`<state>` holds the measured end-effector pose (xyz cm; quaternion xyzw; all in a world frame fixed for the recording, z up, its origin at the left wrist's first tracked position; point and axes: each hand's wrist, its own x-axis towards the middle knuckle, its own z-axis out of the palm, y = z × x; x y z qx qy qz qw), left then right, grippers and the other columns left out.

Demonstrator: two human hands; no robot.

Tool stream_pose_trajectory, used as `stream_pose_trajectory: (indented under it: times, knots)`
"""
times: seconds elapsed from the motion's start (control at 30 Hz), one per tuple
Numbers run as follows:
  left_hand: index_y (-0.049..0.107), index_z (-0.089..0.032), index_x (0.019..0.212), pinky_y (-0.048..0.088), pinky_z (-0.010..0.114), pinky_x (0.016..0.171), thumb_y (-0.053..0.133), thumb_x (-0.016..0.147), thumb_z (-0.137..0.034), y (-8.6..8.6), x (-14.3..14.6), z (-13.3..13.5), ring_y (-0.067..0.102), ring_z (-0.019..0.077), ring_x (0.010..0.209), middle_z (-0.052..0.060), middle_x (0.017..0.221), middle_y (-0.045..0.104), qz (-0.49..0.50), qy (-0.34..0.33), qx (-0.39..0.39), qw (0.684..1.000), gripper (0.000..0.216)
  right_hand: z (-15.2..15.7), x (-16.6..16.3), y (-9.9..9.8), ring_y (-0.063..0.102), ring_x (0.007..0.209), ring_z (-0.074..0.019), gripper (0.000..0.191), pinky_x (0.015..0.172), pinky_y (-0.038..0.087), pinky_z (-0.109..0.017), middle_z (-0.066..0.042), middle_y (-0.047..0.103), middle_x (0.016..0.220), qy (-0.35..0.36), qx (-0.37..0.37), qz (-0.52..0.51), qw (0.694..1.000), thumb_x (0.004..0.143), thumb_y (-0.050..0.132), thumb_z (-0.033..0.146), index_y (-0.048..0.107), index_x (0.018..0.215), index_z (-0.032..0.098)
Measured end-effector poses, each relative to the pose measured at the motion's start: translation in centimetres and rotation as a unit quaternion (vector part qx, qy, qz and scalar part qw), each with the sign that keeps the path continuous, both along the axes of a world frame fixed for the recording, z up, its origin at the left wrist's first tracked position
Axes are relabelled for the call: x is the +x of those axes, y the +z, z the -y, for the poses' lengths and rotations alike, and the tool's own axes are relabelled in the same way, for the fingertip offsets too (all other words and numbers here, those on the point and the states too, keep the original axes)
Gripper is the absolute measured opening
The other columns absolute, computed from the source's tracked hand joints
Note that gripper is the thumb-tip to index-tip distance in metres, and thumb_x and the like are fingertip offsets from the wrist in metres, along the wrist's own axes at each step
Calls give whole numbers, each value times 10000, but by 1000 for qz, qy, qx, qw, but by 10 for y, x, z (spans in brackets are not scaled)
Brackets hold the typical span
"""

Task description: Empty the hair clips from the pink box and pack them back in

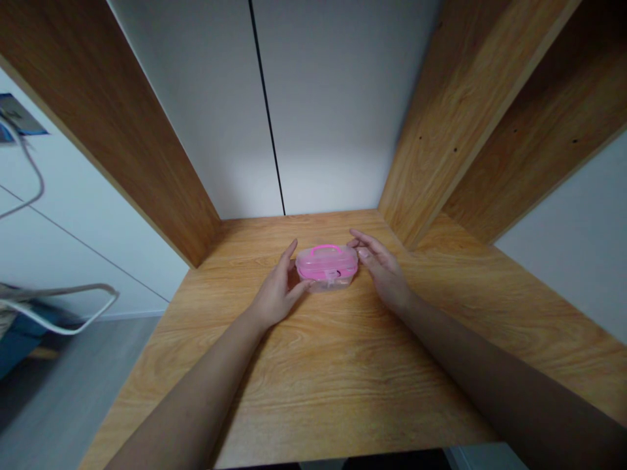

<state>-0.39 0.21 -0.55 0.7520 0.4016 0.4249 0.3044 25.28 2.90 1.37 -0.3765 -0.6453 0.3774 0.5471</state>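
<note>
A small clear plastic box with a pink lid and pink handle (327,266) stands on the wooden desk (343,365), near its back. My left hand (278,291) is at the box's left end, thumb against the front corner and fingers curved round the side. My right hand (381,267) is at the right end, fingertips touching the lid's edge. Both hands cup the box from either side; the box rests on the desk.
Wooden side panels (122,137) rise left and right of the desk, with a white wall (313,117) behind. A white chair frame (73,313) and a cable hang over the grey floor at the left.
</note>
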Motion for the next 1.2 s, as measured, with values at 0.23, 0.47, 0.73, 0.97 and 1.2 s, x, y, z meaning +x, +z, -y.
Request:
stream_pose_trajectory:
  times: [0.23, 0.47, 0.73, 0.97, 1.2]
  knots:
    - [438, -231, 1496, 444, 489, 1146, 715, 888, -409, 10, -1, 2, 571, 303, 1330, 145, 1477, 562, -52, 0, 65, 997, 691, 0, -3, -5, 616, 1068, -235, 296, 969, 530, -423, -75, 614, 1049, 19, 29, 53, 998, 837, 719, 534, 754, 921, 252]
    - [497, -218, 1427, 462, 470, 1124, 636, 947, -400, 11, 2, 5, 597, 280, 1288, 134, 1421, 603, -45, 13, 57, 997, 532, 1, -2, -4, 574, 1252, -236, 304, 1132, 429, -466, -81, 638, 1218, 70, 33, 93, 993, 937, 607, 506, 730, 1080, 268]
    - [513, -207, 1379, 473, 427, 1102, 617, 959, -377, 10, 5, 5, 608, 253, 1250, 126, 1368, 620, -12, 10, 44, 999, 465, 7, -2, -2, 515, 1350, -262, 453, 1154, 408, -477, -100, 603, 1353, 87, 100, 172, 976, 829, 776, 415, 695, 1255, 285]
    - [476, -209, 1392, 462, 460, 1125, 667, 926, -360, 10, 6, 6, 589, 273, 1295, 149, 1408, 590, 8, -18, 27, 999, 525, 3, 2, -4, 525, 1346, -269, 509, 1152, 406, -486, -108, 610, 1347, 91, 100, 193, 972, 784, 822, 380, 685, 1263, 278]
    - [472, -220, 1397, 487, 478, 1095, 761, 850, -367, 12, 5, 7, 604, 299, 1272, 148, 1392, 602, -33, -7, 38, 999, 636, 5, 2, -1, 553, 1315, -271, 477, 1137, 431, -485, -96, 628, 1325, 84, 101, 210, 969, 782, 816, 300, 709, 1247, 295]
